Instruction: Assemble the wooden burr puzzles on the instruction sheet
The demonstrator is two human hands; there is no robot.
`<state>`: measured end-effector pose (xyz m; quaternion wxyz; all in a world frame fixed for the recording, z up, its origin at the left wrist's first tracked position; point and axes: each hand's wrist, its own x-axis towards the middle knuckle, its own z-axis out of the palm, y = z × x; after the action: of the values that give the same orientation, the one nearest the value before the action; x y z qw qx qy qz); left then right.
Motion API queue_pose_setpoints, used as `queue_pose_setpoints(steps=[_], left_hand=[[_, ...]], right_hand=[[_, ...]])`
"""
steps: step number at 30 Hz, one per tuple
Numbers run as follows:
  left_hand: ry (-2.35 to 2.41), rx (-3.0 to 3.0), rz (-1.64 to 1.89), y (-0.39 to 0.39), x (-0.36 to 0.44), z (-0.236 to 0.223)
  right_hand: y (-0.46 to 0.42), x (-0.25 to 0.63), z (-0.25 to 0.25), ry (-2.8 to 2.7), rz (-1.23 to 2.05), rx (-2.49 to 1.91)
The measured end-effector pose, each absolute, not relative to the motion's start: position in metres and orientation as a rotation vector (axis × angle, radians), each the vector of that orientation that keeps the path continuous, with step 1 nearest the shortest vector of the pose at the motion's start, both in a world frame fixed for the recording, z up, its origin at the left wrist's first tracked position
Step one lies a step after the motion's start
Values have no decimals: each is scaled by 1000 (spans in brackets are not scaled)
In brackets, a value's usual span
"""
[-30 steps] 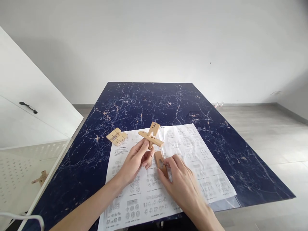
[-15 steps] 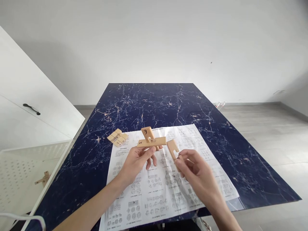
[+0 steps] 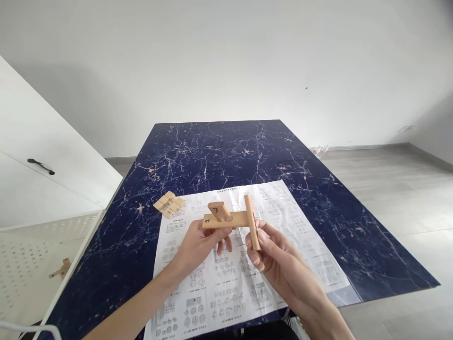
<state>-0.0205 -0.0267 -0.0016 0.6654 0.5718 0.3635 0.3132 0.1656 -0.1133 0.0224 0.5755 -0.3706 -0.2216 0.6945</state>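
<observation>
My left hand [image 3: 203, 242] is closed on a flat wooden puzzle piece marked 2 [image 3: 218, 222], held level above the paper. A second numbered wooden piece [image 3: 218, 209] stands tilted through it. Between the thumb and fingers of my right hand [image 3: 272, 248] is a third wooden puzzle piece [image 3: 250, 219], turned edge-on. It crosses in front of the right end of the piece marked 2; whether the two touch I cannot tell. Under both hands lies a creased instruction sheet [image 3: 226, 278] printed with small diagrams.
An assembled wooden block puzzle [image 3: 169, 204] sits at the sheet's upper left corner. The dark blue marbled table [image 3: 212, 151] reaches toward the wall. Left of it are a perforated white surface [image 3: 24, 255] with a wooden cross-shaped piece [image 3: 62, 268] and a white cabinet [image 3: 46, 141].
My right hand has turned its piece edge-on and brought it left against or before the end of the piece marked 2. The upright piece in my left hand leans more.
</observation>
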Motion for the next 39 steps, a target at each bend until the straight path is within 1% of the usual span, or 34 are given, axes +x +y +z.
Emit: queue_pose_setpoints(steps=[8,15,25,34,39], left_hand=[[776,1277,654,-29,-16,13],[789,1274,636,-28,-17,9],[837,1318,624,-28,-17,8],[849,1330,619,-27,-18,4],[877,1341,585,-34,-13,9]], right_hand=[[-114,161,20,-469,1669,-873],[-116,160,16,-461,1662,-884],[-116,161,21,-255,1794,-685],[-122,157,22,-237,1794,-701],[-124,151,20,-259,1793,-677]])
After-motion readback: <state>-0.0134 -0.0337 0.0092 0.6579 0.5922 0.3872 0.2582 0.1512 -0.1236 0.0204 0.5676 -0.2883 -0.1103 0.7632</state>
